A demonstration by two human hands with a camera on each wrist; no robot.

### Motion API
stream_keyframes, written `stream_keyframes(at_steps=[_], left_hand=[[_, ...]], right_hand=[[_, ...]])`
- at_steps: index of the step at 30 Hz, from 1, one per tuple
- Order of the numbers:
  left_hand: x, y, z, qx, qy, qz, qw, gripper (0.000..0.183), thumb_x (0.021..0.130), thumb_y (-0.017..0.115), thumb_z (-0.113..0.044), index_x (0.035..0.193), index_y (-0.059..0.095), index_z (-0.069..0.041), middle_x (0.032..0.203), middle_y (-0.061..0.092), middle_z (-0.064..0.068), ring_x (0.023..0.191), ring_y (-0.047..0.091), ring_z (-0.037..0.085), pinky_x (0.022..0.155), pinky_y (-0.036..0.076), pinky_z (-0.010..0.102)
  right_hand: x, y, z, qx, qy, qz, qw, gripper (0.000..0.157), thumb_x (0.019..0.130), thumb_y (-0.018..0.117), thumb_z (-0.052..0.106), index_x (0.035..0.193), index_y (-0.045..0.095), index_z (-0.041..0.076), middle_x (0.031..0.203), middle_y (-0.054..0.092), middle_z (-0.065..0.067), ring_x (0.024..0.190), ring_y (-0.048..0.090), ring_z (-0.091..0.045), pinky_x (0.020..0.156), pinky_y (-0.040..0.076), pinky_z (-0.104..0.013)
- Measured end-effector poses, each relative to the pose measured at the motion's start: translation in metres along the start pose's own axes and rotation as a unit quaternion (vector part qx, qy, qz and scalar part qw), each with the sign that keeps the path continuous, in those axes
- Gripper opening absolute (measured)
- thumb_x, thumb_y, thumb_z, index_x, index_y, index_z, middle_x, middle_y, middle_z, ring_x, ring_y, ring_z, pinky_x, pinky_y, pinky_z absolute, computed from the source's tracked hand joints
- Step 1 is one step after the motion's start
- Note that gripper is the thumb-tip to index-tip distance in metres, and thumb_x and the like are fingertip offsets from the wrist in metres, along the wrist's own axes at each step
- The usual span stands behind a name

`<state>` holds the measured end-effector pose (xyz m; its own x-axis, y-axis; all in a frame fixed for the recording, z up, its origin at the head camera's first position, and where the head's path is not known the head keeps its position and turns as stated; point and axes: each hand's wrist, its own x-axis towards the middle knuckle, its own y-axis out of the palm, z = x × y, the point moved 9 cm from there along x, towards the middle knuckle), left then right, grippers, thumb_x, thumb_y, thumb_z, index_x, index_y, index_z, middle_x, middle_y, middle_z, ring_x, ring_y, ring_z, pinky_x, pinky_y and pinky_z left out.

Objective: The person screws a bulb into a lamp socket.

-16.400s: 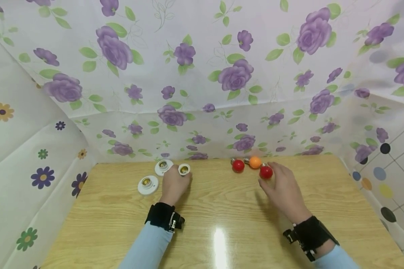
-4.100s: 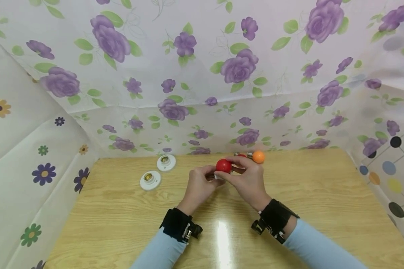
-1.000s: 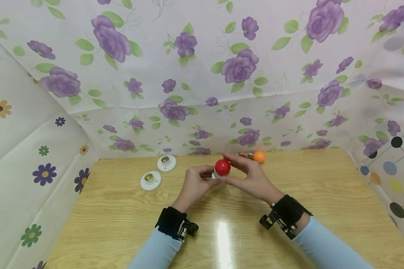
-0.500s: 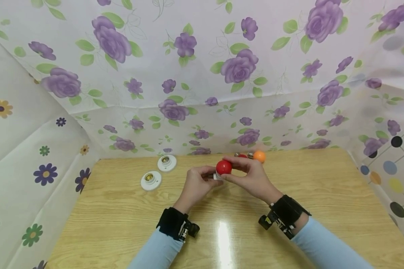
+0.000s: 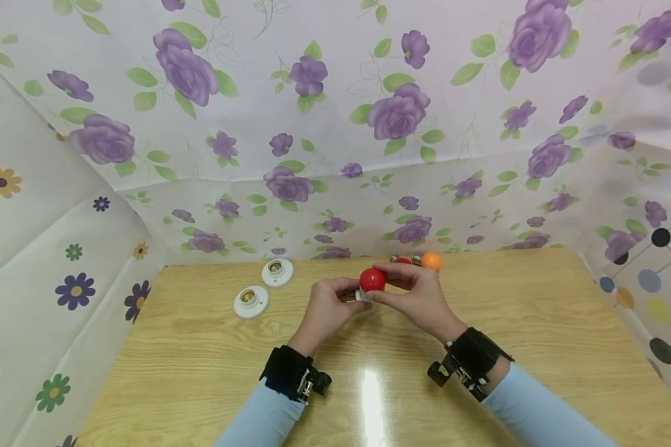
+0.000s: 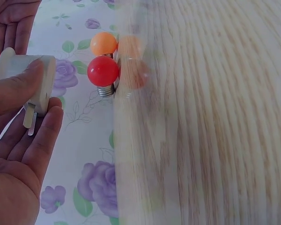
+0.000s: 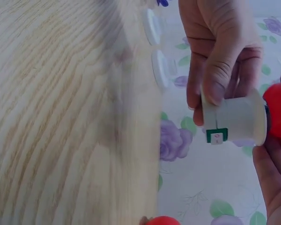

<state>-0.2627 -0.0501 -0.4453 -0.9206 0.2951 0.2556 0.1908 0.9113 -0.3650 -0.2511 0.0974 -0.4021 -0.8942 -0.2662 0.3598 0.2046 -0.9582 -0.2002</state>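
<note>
Since a second ago, the right hand has closed its fingers round the red bulb, above the surface near its far edge. The left hand grips the white socket: best kept steady, bulb square to its rim. Beyond lies an orange bulb.

Bulb in socket, right of two lampholders

Held bulb blocks centre — room lies far right

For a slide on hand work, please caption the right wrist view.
Left hand grips a white socket while the right hand holds a red bulb at its mouth.
</note>
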Motion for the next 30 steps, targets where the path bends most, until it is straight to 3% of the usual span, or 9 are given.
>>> stream_keyframes(at_steps=[6, 13, 19, 25, 30], left_hand=[[0.000, 0.001, -0.002, -0.002, 0.009, -0.005, 0.9999, 0.031, 0.074, 0.078, -0.015, 0.104, 0.070, -0.018, 0.096, 0.066, -0.009, 0.086, 0.062, 0.008, 0.073, 0.050, 0.026], [0.000, -0.001, -0.003, 0.002, 0.020, -0.011, 0.9997, 0.029, 0.075, 0.077, -0.019, 0.103, 0.070, -0.018, 0.095, 0.066, -0.010, 0.085, 0.062, 0.006, 0.073, 0.050, 0.026], [0.001, -0.005, -0.005, 0.001, 0.028, -0.020, 0.9994, 0.030, 0.074, 0.078, -0.020, 0.103, 0.070, -0.017, 0.095, 0.066, -0.009, 0.085, 0.062, 0.007, 0.073, 0.050, 0.025], [0.001, -0.007, -0.005, -0.003, 0.026, -0.020, 0.9994, 0.032, 0.072, 0.079, -0.014, 0.103, 0.070, -0.015, 0.096, 0.066, -0.006, 0.086, 0.062, 0.008, 0.073, 0.050, 0.025], [0.001, -0.006, -0.005, -0.009, 0.029, -0.013, 0.9994, 0.032, 0.072, 0.078, -0.011, 0.103, 0.070, -0.013, 0.096, 0.066, -0.005, 0.086, 0.062, 0.008, 0.073, 0.050, 0.026]], right_hand=[[-0.001, -0.003, -0.004, -0.014, -0.026, -0.034, 0.999, 0.044, 0.071, 0.080, 0.018, 0.112, 0.066, 0.014, 0.107, 0.064, 0.000, 0.097, 0.061, -0.019, 0.082, 0.048, -0.040], [-0.002, -0.002, 0.020, -0.018, -0.040, -0.039, 0.998, 0.047, 0.070, 0.079, 0.009, 0.114, 0.063, 0.004, 0.108, 0.063, -0.008, 0.099, 0.060, -0.024, 0.083, 0.048, -0.038], [-0.002, -0.006, 0.033, -0.029, -0.044, -0.027, 0.998, 0.055, 0.072, 0.079, 0.010, 0.123, 0.057, 0.005, 0.118, 0.059, -0.008, 0.106, 0.056, -0.028, 0.087, 0.045, -0.042], [0.005, -0.007, 0.031, -0.040, -0.043, 0.019, 0.998, 0.059, 0.079, 0.074, 0.014, 0.132, 0.050, 0.004, 0.128, 0.053, -0.004, 0.117, 0.049, -0.025, 0.090, 0.043, -0.044], [0.007, 0.002, 0.009, -0.036, -0.015, 0.084, 0.996, 0.056, 0.083, 0.071, 0.023, 0.134, 0.050, 0.016, 0.131, 0.051, 0.004, 0.120, 0.046, -0.017, 0.097, 0.037, -0.044]])
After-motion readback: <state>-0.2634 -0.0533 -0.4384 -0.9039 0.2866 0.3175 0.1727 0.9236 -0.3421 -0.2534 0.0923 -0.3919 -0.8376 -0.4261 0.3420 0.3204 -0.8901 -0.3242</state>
